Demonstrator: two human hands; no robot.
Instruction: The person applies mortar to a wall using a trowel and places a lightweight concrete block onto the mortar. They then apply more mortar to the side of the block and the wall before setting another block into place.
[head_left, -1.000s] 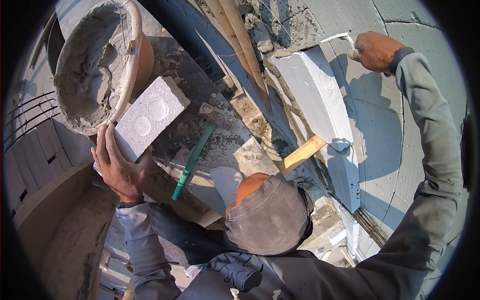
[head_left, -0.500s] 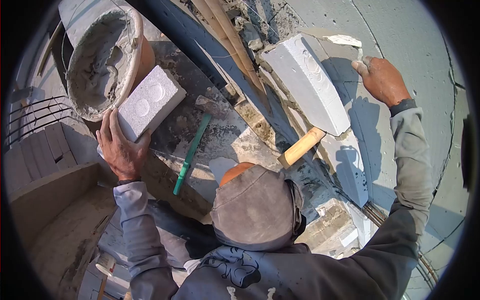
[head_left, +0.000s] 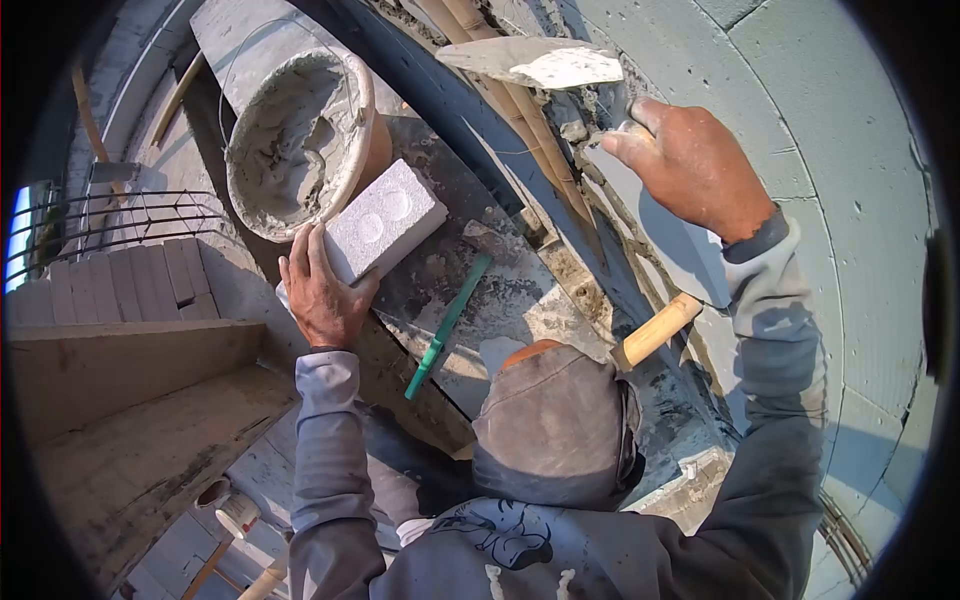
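My left hand [head_left: 325, 290] grips the near end of a light grey block [head_left: 385, 220], its fingers along one side and its thumb at the other. Two round marks show on the block's upper face. The block sits close against a mortar bucket [head_left: 365, 165]. Closed around the handle of a trowel [head_left: 490, 58], my right hand [head_left: 695, 170] is raised over the wall at the upper right. White mortar lies on part of the trowel blade, which points left. Below this hand, a pale block [head_left: 690, 250] set in the wall is partly hidden.
A green strip-like tool [head_left: 447, 325] lies on the board. A wooden handle [head_left: 657, 332] juts from the wall near a capped head [head_left: 555, 430]. Bamboo poles [head_left: 535, 135] run along the wall. Stacked bricks [head_left: 125, 285] and rebar [head_left: 130, 220] are at left.
My right hand has swung the trowel left, away from the pale wall block and towards the bucket side. My left hand keeps its grip on the grey block. The view has shifted left.
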